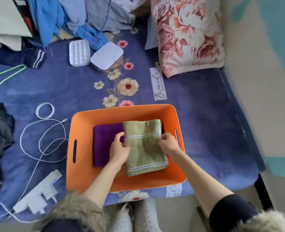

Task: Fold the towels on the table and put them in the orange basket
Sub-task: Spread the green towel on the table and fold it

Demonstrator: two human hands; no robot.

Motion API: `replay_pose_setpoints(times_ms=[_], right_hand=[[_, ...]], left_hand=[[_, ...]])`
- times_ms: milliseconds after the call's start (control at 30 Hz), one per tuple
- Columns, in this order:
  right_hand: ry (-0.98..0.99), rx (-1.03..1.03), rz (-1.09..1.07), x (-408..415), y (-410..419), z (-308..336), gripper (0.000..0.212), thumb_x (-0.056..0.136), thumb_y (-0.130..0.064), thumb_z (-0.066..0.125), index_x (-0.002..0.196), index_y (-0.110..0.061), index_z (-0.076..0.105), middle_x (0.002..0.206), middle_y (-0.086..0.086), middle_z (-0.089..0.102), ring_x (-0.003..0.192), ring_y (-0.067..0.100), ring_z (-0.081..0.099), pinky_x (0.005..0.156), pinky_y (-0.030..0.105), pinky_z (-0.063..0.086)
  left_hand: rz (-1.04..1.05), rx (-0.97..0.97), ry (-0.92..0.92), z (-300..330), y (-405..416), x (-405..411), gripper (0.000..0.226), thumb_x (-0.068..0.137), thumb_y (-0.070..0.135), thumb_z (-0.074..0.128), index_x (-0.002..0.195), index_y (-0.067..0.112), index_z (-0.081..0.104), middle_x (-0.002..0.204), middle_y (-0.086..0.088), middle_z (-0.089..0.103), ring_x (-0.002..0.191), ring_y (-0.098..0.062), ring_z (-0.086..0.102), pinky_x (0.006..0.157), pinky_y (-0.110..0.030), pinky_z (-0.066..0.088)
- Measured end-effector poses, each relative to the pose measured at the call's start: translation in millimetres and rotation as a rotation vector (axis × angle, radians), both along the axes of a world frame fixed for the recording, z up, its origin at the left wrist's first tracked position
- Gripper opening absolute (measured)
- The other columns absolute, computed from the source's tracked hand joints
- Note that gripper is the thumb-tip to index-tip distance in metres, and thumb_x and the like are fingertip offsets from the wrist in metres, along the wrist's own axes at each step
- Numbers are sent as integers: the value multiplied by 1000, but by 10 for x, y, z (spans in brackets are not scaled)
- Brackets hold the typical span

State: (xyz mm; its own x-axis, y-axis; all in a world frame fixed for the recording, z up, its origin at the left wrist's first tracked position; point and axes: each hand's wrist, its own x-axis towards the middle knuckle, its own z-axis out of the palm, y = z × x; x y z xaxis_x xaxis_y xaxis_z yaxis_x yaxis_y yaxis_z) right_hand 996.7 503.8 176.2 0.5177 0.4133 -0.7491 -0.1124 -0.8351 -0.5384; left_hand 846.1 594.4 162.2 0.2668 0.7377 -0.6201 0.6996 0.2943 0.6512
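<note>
Left hand (119, 149) pinching green towel (144, 146) edge, right hand (169, 144) apparently gripping opposite edge, inside orange basket (81, 124)

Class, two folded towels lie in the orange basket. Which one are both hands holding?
The green towel with pale stripes: the left hand and right hand grip its side edges. The purple towel lies beside and partly under it.

White label (158, 84) on blue blanket (197, 114) — "Bianchi", perhaps.

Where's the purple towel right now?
In the head view the purple towel lies folded in the left half of the orange basket, partly under the green towel that both hands hold.
</note>
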Motion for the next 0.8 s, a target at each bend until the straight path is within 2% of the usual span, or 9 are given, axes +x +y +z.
replay_pose_setpoints(times_ms=[133, 200, 267, 433, 567, 667, 733, 800], right_hand=[[6, -144, 5, 20, 61, -356, 35, 87, -5, 44, 122, -6, 49, 113, 10, 54, 109, 30, 53, 78, 29, 40], [-35, -191, 23, 28, 66, -517, 42, 86, -4, 45, 127, -8, 46, 127, 14, 53, 117, 36, 50, 90, 37, 46], [-102, -223, 44, 9, 103, -611, 44, 85, -4, 45, 129, -10, 45, 131, 16, 51, 120, 39, 48, 97, 45, 46], [-224, -228, 59, -21, 231, -640, 46, 88, -1, 44, 133, -6, 39, 132, 20, 51, 120, 39, 49, 98, 43, 44], [-272, -224, 21, -24, 248, -631, 46, 91, -1, 44, 135, -5, 35, 130, 22, 51, 116, 39, 52, 96, 50, 45], [-337, -269, 133, -65, 218, -595, 58, 91, -4, 48, 143, -8, 23, 137, 21, 45, 123, 37, 48, 102, 47, 41], [-445, -278, 369, -119, 165, -585, 72, 91, -7, 51, 148, -10, 7, 151, 17, 24, 135, 34, 34, 109, 43, 34], [-556, -286, 713, -155, 103, -648, 76, 94, -11, 47, 149, -10, -4, 157, 12, -4, 144, 30, 11, 114, 40, 22]], left_hand=[[-30, -75, 54, -456, -18, 90, 54, 83, -2, 58, 127, 26, 45, 76, -8, 59, 80, -32, 62, 77, -43, 50], [-43, -91, 48, -634, 4, 136, 53, 84, 0, 58, 128, 27, 45, 81, -11, 59, 84, -33, 62, 78, -43, 50], [-43, -82, 41, -773, 47, 190, 52, 84, 2, 59, 128, 27, 45, 82, -10, 57, 85, -32, 60, 79, -40, 49], [-12, -85, 14, -934, 125, 299, 53, 87, 2, 59, 132, 26, 43, 82, -1, 54, 84, -22, 55, 78, -31, 45], [-21, -63, 10, -948, 136, 357, 54, 87, 5, 60, 134, 24, 41, 88, -2, 54, 92, -24, 55, 81, -32, 44], [-196, 94, 107, -907, 110, 325, 59, 88, 14, 61, 138, 28, 35, 117, -6, 47, 111, -26, 49, 86, -43, 47], [-417, 260, 155, -842, 79, 242, 65, 86, 19, 64, 141, 27, 31, 136, -5, 33, 126, -25, 38, 89, -46, 47], [-752, 389, 172, -833, 51, 146, 81, 80, 29, 70, 147, 26, 23, 154, -9, 9, 143, -28, 13, 108, -46, 33]])
